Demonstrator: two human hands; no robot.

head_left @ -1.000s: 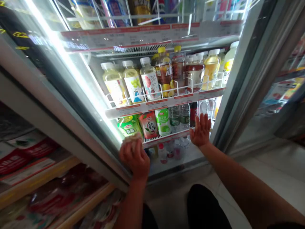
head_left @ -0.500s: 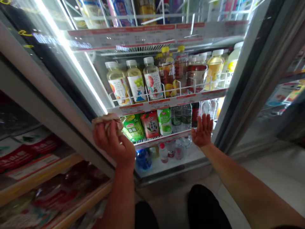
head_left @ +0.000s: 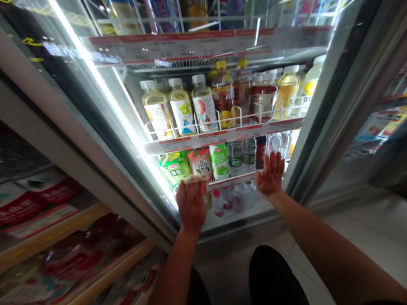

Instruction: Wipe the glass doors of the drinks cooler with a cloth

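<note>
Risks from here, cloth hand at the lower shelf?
1. The left hand holds a cloth at the rail, right under the red-label bottle; an upward swipe might tip it.
2. The right hand lies open by the water bottles; leaning there may load the rail.

We note cooler shelves, top down. Middle shelf (head_left: pixel 254 130), red-white price strip along front: white-capped tea bottles (head_left: pixel 181 108) left, yellow-capped bottles (head_left: pixel 224 97) centre, pale juice bottles (head_left: pixel 286 95) right, all upright behind wire dividers. Lower shelf (head_left: pixel 232 181): green- and red-labelled bottles (head_left: pixel 173 167) left, clear water bottles (head_left: pixel 235 154) right. Cooler floor (head_left: pixel 254 209): small bottles (head_left: pixel 218 202), upright.
</note>
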